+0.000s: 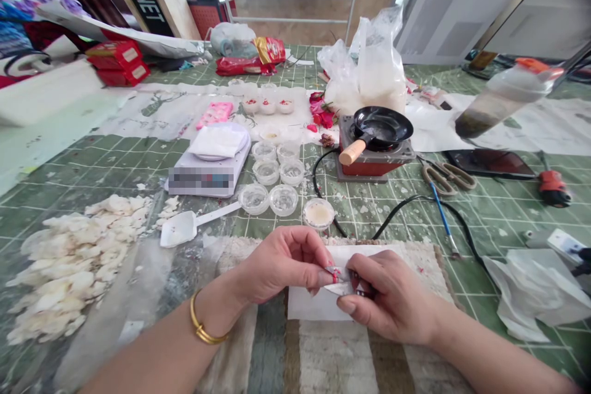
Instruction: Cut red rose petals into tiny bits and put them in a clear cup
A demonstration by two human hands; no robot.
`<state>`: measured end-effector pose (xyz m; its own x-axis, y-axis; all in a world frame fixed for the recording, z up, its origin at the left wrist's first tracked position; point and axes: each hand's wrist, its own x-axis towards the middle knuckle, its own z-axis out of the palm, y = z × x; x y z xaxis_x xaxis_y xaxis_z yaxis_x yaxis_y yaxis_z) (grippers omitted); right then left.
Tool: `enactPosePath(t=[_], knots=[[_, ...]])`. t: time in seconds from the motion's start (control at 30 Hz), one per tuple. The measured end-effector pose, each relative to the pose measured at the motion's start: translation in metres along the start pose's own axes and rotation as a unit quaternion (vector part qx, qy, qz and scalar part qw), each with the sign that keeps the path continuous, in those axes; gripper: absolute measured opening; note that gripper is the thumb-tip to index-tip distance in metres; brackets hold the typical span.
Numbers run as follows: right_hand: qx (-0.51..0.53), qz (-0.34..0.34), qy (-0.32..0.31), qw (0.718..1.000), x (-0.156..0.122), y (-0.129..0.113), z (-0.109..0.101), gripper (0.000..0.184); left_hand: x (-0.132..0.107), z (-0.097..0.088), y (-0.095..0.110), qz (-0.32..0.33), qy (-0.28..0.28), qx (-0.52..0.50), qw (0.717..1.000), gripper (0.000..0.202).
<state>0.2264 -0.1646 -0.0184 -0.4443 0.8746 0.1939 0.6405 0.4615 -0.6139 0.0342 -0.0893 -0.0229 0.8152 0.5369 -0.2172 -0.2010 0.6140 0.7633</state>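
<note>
Left hand (281,265), right hand (392,298) pinch white sliver (340,288), tip left, axis level.

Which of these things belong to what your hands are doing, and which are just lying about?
In use: left hand, right hand, small red-marked white piece, white paper sheet.
Lying about: scale, black pan, scissors, small clear plastic cups.

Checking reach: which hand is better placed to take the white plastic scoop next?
Left, probably: the left hand sits nearer the white plastic scoop than the right hand; both pinch a small red-and-silver piece.
</note>
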Motion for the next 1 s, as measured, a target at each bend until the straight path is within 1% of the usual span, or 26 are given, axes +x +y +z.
enactPosePath(t=[0.13, 0.3, 0.43, 0.6, 0.77, 0.9, 1.0], knots=[[-0.002, -0.006, -0.009, 1.0, -0.0011, 0.0003, 0.0003, 0.029, 0.0, -0.0006, -0.0002, -0.003, -0.005, 0.001, 1.0, 0.02], [0.001, -0.003, -0.003, 1.0, -0.0009, -0.0003, -0.0014, 0.03, -0.0001, -0.0007, -0.0016, -0.014, 0.003, 0.001, 1.0, 0.024], [0.006, 0.005, -0.01, 1.0, -0.0008, -0.001, -0.0022, 0.031, -0.0002, -0.001, -0.0019, -0.01, 0.008, 0.007, 1.0, 0.022], [-0.004, -0.002, -0.014, 1.0, -0.0008, -0.0013, -0.0021, 0.029, -0.0004, -0.0009, -0.0011, 0.0, -0.01, -0.004, 1.0, 0.018], [0.01, 0.013, -0.009, 1.0, -0.0003, -0.0018, -0.0024, 0.031, -0.0009, -0.0011, -0.0011, 0.003, -0.003, 0.004, 1.0, 0.016], [-0.004, 0.004, -0.015, 1.0, -0.0002, -0.0023, -0.0029, 0.029, -0.0011, -0.0014, -0.0012, 0.008, -0.012, 0.003, 1.0, 0.016], [0.003, 0.004, -0.009, 1.0, -0.0005, -0.0025, -0.0031, 0.03, -0.0012, -0.0018, -0.0016, 0.007, -0.005, 0.005, 1.0, 0.018]])
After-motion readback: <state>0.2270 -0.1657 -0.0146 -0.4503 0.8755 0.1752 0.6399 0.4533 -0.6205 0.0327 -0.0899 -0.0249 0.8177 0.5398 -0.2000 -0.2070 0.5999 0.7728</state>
